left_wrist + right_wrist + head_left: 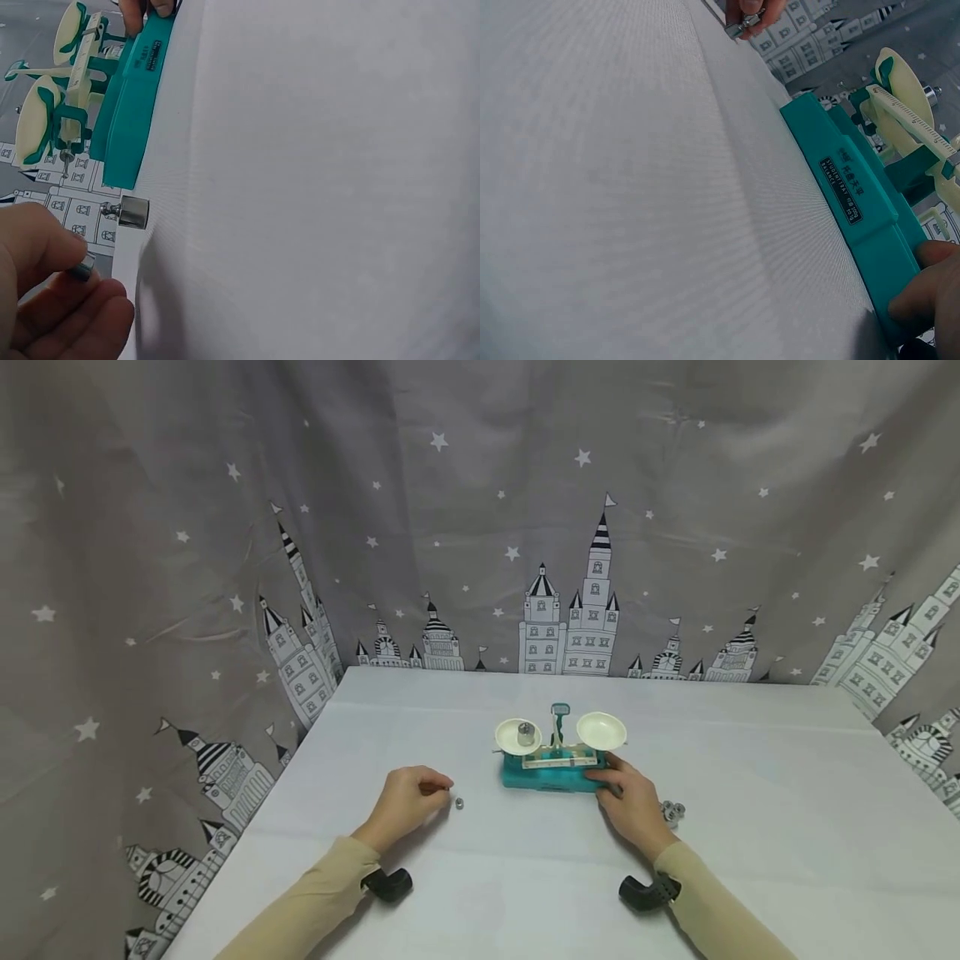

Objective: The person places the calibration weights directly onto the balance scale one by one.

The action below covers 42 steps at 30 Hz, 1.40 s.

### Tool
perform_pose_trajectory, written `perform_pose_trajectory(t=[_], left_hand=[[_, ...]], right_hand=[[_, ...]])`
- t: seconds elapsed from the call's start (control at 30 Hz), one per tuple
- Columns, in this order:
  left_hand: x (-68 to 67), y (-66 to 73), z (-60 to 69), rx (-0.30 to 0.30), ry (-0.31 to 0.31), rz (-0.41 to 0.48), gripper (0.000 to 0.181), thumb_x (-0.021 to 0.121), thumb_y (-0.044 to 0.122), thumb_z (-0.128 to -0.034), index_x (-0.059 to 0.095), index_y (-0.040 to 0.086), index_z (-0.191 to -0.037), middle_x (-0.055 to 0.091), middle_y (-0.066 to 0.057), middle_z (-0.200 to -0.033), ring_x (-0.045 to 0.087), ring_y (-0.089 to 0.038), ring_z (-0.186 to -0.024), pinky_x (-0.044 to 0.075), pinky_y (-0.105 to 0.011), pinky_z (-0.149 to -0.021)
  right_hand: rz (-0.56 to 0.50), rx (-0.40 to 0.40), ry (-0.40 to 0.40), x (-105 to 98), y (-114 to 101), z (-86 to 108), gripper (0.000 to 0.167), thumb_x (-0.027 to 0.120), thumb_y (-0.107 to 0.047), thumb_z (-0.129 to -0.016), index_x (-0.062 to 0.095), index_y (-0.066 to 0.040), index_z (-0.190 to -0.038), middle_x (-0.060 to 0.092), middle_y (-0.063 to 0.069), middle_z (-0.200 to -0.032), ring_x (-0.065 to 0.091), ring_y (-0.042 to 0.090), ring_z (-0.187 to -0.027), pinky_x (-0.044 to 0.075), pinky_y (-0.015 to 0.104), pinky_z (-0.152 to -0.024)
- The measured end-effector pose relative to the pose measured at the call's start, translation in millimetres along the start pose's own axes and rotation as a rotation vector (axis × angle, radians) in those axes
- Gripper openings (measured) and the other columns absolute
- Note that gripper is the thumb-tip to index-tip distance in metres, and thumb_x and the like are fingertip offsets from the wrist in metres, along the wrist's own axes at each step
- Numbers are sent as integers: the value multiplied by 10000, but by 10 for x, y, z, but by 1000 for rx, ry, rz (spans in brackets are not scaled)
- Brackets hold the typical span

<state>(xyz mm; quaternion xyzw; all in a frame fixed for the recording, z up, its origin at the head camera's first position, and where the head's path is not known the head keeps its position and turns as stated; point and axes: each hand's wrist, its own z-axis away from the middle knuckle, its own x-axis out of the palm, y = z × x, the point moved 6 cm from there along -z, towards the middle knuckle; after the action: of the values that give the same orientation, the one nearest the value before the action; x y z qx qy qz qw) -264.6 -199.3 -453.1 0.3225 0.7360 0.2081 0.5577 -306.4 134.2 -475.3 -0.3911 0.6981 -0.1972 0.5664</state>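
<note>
A green balance scale (551, 777) stands on the white table, a metal weight (527, 734) in its left cream pan (510, 746); the right pan (601, 731) holds nothing. My right hand (632, 802) grips the right end of the scale's base (855, 217), thumb in front. Left of the scale, my left hand (407, 802) pinches a small metal weight (81, 268) between thumb and fingers, just above the table. Another small weight (460, 803) stands upright beside its fingertips, seen larger in the left wrist view as a shiny cylinder with a knob (133, 212).
Several metal weights (672, 812) lie close together just right of my right hand. Behind the white table (787, 777) hangs a grey curtain (465, 527) printed with castles and stars. Black wrist devices (388, 885) are on both forearms.
</note>
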Motion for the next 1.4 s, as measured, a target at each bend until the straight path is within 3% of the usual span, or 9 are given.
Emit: perform_pose_trajectory(t=[0.23, 0.47, 0.63, 0.83, 1.07, 1.23, 1.4], left_hand=[[-8, -42, 2, -47, 46, 12, 140, 742, -13, -803, 802, 77, -892, 796, -66, -873, 736, -162, -781, 581, -220, -702], [-58, 19, -55, 1, 110, 33, 140, 728, -32, -787, 801, 56, -867, 793, -80, -857, 737, -174, -756, 584, -213, -689], [-59, 21, -108, 10, 111, 75, 168, 719, -59, -787, 796, 35, -902, 796, -97, -871, 741, -182, -748, 590, -207, -689], [-47, -22, -141, -56, 84, 104, 131, 738, -10, -804, 802, 39, -907, 799, -90, -871, 737, -161, -769, 569, -195, -700], [-69, -38, -73, -127, 77, 99, 123, 739, 6, -800, 808, 52, -891, 796, -64, -866, 703, -103, -775, 546, -185, -705], [-56, -17, -95, -80, 118, 154, 154, 725, -46, -797, 797, 26, -914, 795, -102, -891, 718, -111, -773, 570, -168, -712], [-64, 22, -220, -48, 120, 169, 151, 727, -38, -810, 796, 11, -935, 795, -103, -897, 709, -92, -778, 571, -166, -719]], right_hand=[[-2, 4, -8, 2, 30, 16, 275, 623, 36, -870, 769, -23, -1096, 508, 303, -1489, 477, 515, -1385, 430, 629, -1120], [10, -15, 17, -24, 12, -21, 278, 627, 48, -861, 773, -28, -1086, 523, 305, -1475, 495, 515, -1371, 429, 629, -1122], [14, -17, 19, -30, 5, -33, 275, 634, 50, -861, 774, -27, -1085, 529, 305, -1470, 500, 513, -1369, 428, 629, -1123], [4, -1, 16, -16, 12, -22, 277, 627, 49, -864, 774, -25, -1086, 525, 299, -1477, 493, 508, -1378, 439, 626, -1115], [-3, 36, -10, 52, 14, 61, 272, 623, 28, -872, 771, -27, -1093, 512, 306, -1486, 483, 506, -1387, 444, 616, -1116], [1, 15, 3, 42, 12, 60, 269, 627, 30, -868, 776, -33, -1082, 518, 309, -1478, 490, 514, -1377, 445, 629, -1108], [12, -10, 25, -6, -1, -31, 269, 627, 41, -859, 780, -38, -1066, 528, 307, -1469, 499, 519, -1366, 442, 639, -1105]])
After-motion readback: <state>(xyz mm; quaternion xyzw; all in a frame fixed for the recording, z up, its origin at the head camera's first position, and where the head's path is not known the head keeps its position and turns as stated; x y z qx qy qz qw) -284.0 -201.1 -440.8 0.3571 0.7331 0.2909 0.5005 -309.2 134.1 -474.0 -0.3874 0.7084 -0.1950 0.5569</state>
